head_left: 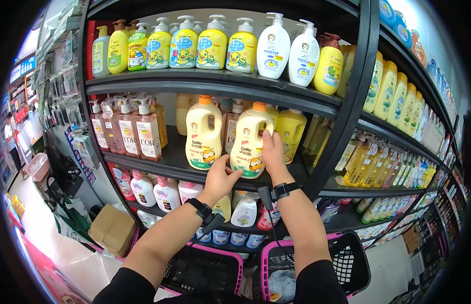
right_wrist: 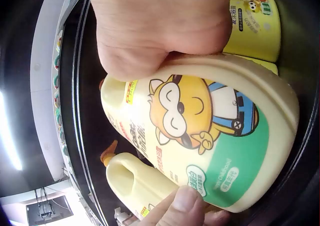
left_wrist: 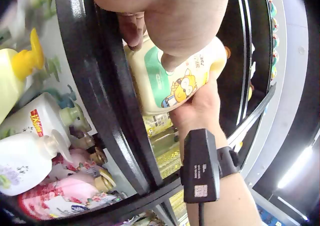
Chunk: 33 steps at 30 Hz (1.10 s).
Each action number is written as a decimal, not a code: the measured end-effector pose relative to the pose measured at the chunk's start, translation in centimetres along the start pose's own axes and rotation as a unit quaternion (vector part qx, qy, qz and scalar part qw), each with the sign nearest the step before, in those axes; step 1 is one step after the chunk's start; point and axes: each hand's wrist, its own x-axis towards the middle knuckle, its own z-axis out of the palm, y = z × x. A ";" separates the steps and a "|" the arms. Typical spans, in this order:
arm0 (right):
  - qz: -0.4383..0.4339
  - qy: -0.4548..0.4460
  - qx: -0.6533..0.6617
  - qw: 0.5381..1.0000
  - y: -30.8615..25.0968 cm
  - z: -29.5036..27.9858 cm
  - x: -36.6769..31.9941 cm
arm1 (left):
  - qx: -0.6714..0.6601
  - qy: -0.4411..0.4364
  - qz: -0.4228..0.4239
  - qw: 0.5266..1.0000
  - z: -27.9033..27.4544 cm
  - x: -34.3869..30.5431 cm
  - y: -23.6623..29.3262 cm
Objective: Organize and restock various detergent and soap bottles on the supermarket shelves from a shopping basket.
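A cream bottle (head_left: pixel 249 144) with an orange cap, a cartoon animal and a green base band stands upright at the middle shelf's front. My right hand (head_left: pixel 274 154) grips its right side at the handle; in the right wrist view that hand (right_wrist: pixel 162 25) covers the handle area. At the lower left corner, my left hand (head_left: pixel 221 177) pinches the bottle, thumb over the front label; its other fingers are partly hidden in the left wrist view, beside the base (left_wrist: pixel 150 85). Just left stands a matching cream bottle (head_left: pixel 204 134), which neither hand holds.
Pink pump bottles (head_left: pixel 147 134) stand left on this shelf, a yellow bottle (head_left: pixel 291 134) right. Yellow and white pump bottles (head_left: pixel 273 48) line the shelf above; more bottles (head_left: pixel 167 195) stand below. Two pink-rimmed baskets (head_left: pixel 240 276) and a cardboard box (head_left: pixel 112 229) sit underneath.
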 end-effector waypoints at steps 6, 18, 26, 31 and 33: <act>-0.002 -0.007 0.007 1.000 0.7 0.8 -0.8 | 0.027 0.058 0.038 0.997 0.5 -0.5 -0.4; 0.016 -0.144 -0.075 0.987 -0.1 -1.4 -5.0 | 0.047 0.081 0.039 0.995 0.7 -0.3 -0.4; 0.023 -0.136 -0.072 0.988 0.1 -1.4 -5.2 | 0.063 0.085 0.033 0.994 1.0 -0.4 0.0; 0.035 -0.162 -0.046 0.985 -0.1 -1.5 -4.9 | 0.084 0.107 0.063 0.989 1.3 -0.1 -0.9; 0.030 -0.160 -0.052 0.985 0.6 -1.5 -4.8 | 0.086 0.099 0.060 0.990 1.3 -0.1 -1.0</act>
